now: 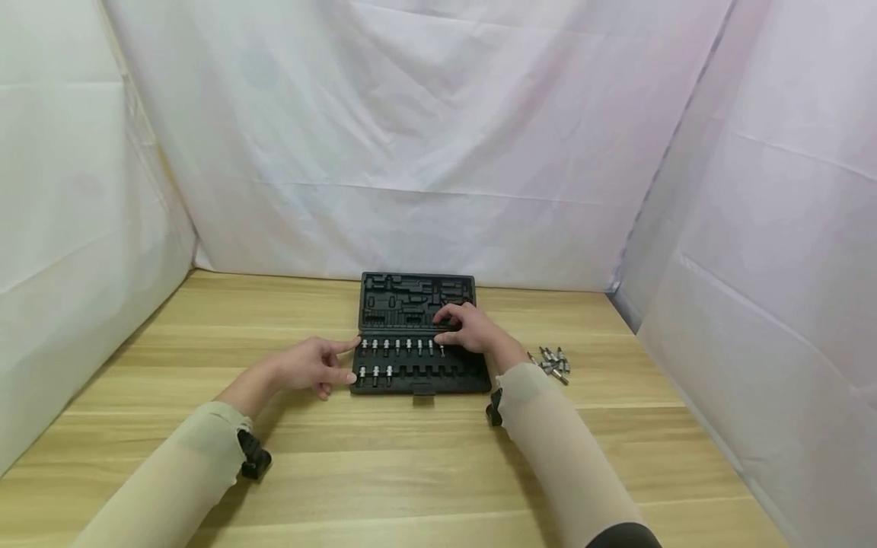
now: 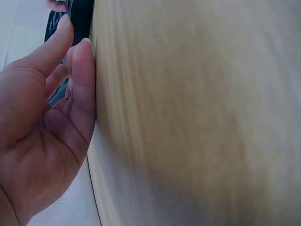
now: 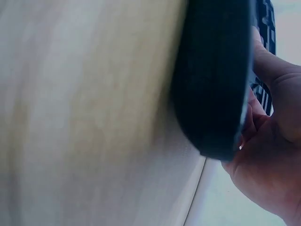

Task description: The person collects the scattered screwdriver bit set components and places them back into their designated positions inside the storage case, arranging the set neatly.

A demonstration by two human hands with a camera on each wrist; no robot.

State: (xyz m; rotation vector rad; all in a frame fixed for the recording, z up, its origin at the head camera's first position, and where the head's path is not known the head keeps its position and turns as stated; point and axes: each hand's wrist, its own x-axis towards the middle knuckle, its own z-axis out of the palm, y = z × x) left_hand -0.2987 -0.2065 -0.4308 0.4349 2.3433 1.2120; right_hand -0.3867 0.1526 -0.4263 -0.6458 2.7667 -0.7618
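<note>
A black plastic case [image 1: 404, 390] lies unfolded on the table, its lid at the far side. Its upper row holds several silver bit sockets [image 1: 409, 346]; three more stand at the left of the lower row. At the case's left edge is my left hand [image 1: 311, 367], thumb and index finger extended against it, other fingers bent. My right hand [image 1: 476, 329] hovers over the case's right half, with its thumb tip close above the rightmost bit socket [image 1: 442, 351] of the upper row. Thumb and index finger stand apart there. In the right wrist view the case's side hides part of that hand [image 3: 277, 127].
Right of the case, beside the right forearm, lies a small pile of loose bit sockets [image 1: 553, 364]. Empty slots [image 1: 438, 371] run along the right of the lower row. White curtains [image 1: 411, 137] enclose the wooden table [image 1: 384, 472] at the back and both sides.
</note>
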